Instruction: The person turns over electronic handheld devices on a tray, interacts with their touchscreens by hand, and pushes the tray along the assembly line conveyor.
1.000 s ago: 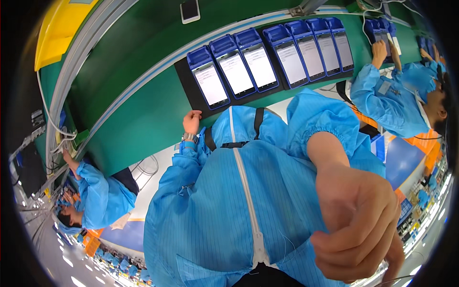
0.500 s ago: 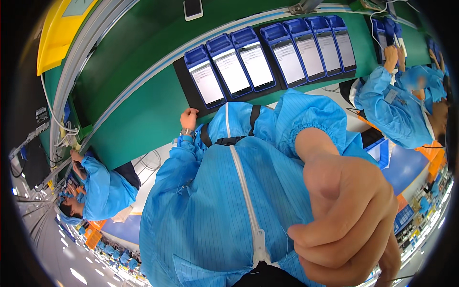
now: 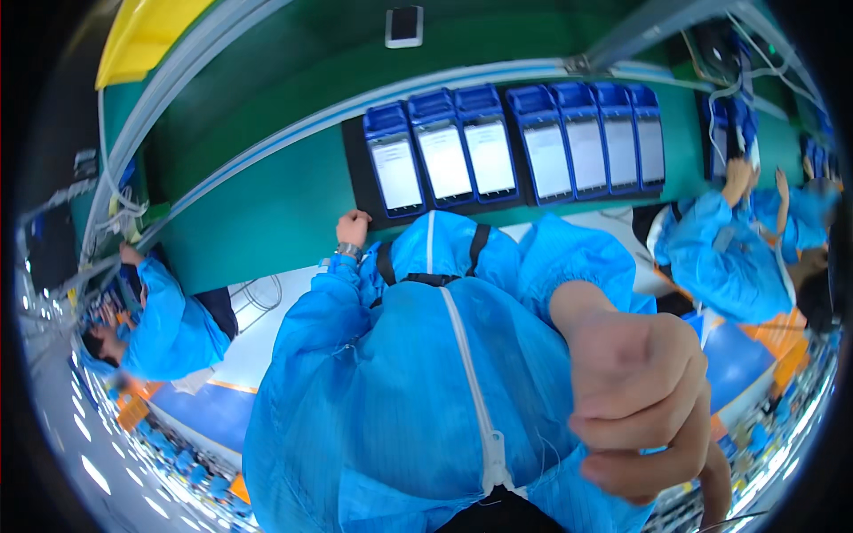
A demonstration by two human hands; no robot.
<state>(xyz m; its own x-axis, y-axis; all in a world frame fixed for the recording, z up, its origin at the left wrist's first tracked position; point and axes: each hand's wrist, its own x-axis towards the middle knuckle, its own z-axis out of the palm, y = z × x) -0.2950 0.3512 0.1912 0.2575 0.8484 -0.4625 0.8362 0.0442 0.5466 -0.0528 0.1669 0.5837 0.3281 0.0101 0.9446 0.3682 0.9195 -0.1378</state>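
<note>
My left hand [image 3: 353,228] rests at the front edge of the green table, its fingers curled and no object visible in it. A metal-banded watch [image 3: 349,250] is on that wrist. Close to the camera and large, my right hand [image 3: 635,391] is raised in front of my blue smock [image 3: 382,382]. Its fingers are bent into a loose fist, slightly blurred, and nothing shows in them. Nearest the left hand is a black mat [image 3: 360,169] with several blue-framed handheld devices [image 3: 395,173] in a row, their screens lit white.
A small phone-like device [image 3: 404,27] lies on the dark green surface farther back, beyond a metal rail [image 3: 329,120]. Co-workers in blue smocks sit at the left [image 3: 182,320] and right [image 3: 724,253]. A yellow bin [image 3: 147,40] is at the upper left.
The whole view has shifted, so the table and devices appear lower. My right hand looks slightly smaller, lower and more closed. The left hand stays at the table edge.
</note>
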